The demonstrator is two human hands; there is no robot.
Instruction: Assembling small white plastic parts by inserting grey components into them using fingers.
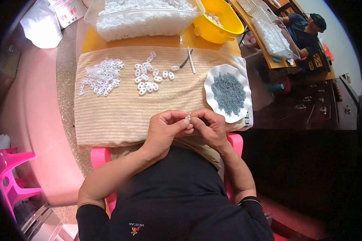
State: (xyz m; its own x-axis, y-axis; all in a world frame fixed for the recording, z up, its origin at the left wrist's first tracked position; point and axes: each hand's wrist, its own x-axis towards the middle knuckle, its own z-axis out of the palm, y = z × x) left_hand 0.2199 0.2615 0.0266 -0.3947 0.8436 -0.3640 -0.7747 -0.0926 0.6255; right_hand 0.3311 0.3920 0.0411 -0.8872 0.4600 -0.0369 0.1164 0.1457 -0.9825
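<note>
My left hand and my right hand meet just past the near edge of the striped cloth. Between their pinched fingertips is a small white plastic piece, mostly covered by the fingers. Beyond my left hand lie several loose white oval pieces, each with two holes. Farther left is a heap of smaller white plastic pieces. Ahead and right of my right hand stands a white plate with a wavy rim, holding a pile of small grey pieces.
A white stick and a dark stick lie on the striped cloth. At the back stand a clear tub full of white pieces and a yellow basin. Another person works at a table on the far right.
</note>
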